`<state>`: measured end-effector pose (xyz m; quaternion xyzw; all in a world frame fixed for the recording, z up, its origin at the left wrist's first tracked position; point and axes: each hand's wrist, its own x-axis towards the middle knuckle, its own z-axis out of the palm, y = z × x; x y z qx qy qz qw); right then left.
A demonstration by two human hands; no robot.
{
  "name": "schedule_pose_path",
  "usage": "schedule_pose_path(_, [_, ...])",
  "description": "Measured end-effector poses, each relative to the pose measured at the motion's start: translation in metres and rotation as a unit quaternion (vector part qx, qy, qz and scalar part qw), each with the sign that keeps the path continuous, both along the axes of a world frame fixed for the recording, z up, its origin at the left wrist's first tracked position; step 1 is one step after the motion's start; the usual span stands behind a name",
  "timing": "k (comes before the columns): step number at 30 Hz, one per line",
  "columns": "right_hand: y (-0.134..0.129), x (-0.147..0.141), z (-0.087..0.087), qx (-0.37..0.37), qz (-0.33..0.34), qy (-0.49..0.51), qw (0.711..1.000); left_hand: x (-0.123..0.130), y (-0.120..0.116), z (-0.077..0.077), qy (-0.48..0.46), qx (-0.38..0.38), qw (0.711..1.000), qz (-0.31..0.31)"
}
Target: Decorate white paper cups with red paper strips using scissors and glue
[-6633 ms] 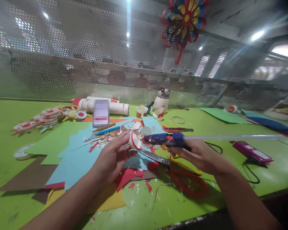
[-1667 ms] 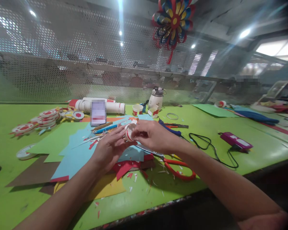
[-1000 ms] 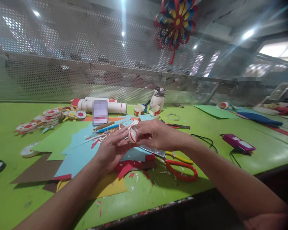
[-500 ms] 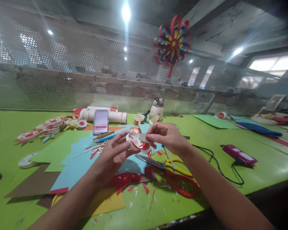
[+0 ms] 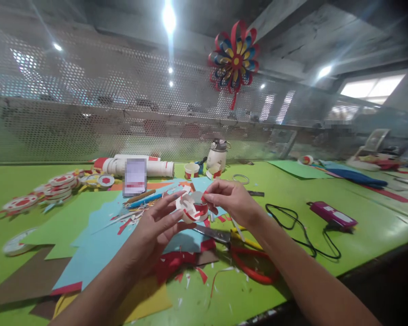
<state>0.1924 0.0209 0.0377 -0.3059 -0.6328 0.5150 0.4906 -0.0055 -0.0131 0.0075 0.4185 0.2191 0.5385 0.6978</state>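
My left hand (image 5: 163,219) holds a small cut white-and-red paper cup piece (image 5: 190,212) from its left side, fingers curved round the rim. My right hand (image 5: 224,199) pinches a small red bit at the piece's right edge, thumb and forefinger together. Just below the hands lie large scissors (image 5: 224,236) with one yellow and one red handle, partly behind my right forearm. Blue paper sheets (image 5: 98,240) and red and white scraps are spread under and around both hands. Pencils (image 5: 144,200) rest on the paper left of the cup piece.
Back left are stacked white cups (image 5: 156,168), a phone (image 5: 135,177) and red-and-white paper discs (image 5: 63,181). A bottle (image 5: 216,155) and paper cup (image 5: 191,171) stand behind the hands. A purple device (image 5: 333,215) with a black cable lies right. A paper flower (image 5: 236,61) hangs above.
The camera view has turned slightly, so the table items appear shifted left. The cup piece is tilted a little differently, and both hands keep hold of it.
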Motion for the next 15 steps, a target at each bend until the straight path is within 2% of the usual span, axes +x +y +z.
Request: schedule_pose_path(15, [-0.0017,-0.0015,-0.0027,-0.009,-0.008,-0.007,1.000,0.0036,-0.0003,0.0006,-0.001,-0.019,1.000,0.017])
